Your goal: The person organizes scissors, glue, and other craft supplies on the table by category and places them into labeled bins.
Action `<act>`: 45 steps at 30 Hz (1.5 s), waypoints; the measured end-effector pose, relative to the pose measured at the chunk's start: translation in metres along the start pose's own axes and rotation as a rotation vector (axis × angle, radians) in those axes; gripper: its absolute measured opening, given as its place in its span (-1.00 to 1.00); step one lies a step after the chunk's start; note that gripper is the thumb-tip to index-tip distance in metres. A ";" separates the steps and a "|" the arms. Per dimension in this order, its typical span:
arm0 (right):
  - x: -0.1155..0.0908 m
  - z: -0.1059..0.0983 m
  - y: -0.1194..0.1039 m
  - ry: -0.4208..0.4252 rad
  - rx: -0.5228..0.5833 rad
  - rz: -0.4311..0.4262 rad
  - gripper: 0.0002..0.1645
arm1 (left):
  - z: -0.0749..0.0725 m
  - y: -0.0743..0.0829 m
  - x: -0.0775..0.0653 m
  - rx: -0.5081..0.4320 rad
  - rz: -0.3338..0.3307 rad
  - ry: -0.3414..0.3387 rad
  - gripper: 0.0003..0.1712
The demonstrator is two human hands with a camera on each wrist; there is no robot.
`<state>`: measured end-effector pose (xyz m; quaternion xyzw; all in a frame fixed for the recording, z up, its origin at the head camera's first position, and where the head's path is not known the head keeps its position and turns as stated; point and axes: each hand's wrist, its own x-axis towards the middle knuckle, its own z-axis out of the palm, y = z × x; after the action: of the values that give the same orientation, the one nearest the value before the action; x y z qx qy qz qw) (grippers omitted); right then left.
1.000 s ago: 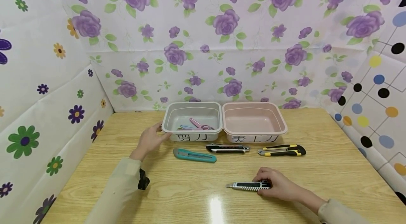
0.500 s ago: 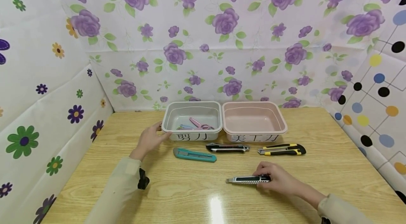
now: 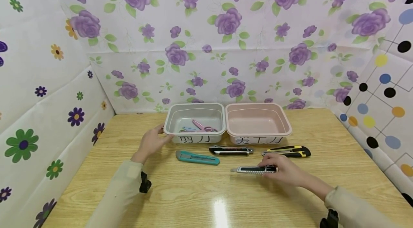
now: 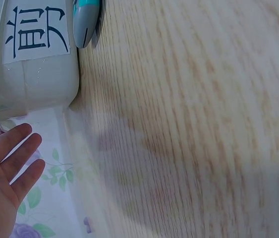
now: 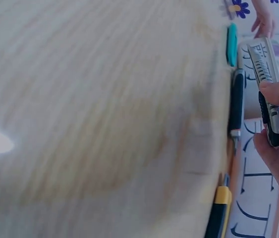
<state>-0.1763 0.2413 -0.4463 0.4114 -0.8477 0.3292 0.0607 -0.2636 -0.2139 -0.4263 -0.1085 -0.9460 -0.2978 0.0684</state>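
Note:
My left hand (image 3: 151, 145) rests at the left end of a light grey bin (image 3: 195, 133), thumb on the front rim and fingers by the side. Those fingers (image 4: 23, 153) look loosely spread in the left wrist view. With my right hand (image 3: 283, 171) I grip a silver-and-black utility knife (image 3: 251, 170) by its rear end, held above the table, blade end pointing left. The right wrist view shows my thumb on top of its silver body (image 5: 263, 67). A pair of pink scissors (image 3: 200, 126) and other colourful pieces lie inside the grey bin.
A pink bin (image 3: 258, 118) stands right of the grey one; both carry labels in front. Before them lie a teal utility knife (image 3: 198, 158), a black-and-silver utility knife (image 3: 230, 151) and a yellow-and-black utility knife (image 3: 298, 151). Patterned cloth walls surround the wooden table (image 3: 180, 195).
My right hand has lifted the silver utility knife off the table and carried it forward toward the bins. My left hand stays at the grey bin.

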 end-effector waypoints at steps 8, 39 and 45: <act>0.009 -0.016 0.002 -0.021 -0.078 0.035 -0.68 | -0.002 -0.001 0.000 -0.001 -0.009 0.000 -0.20; 0.049 -0.080 0.027 0.054 -0.228 0.074 -0.68 | 0.000 -0.002 0.000 0.023 0.009 0.004 -0.22; 0.054 -0.089 0.036 0.058 -0.223 0.152 -0.68 | 0.000 -0.002 0.002 0.029 0.000 -0.001 -0.22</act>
<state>-0.2529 0.2757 -0.3757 0.3269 -0.9057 0.2484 0.1051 -0.2657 -0.2154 -0.4271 -0.1077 -0.9502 -0.2841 0.0698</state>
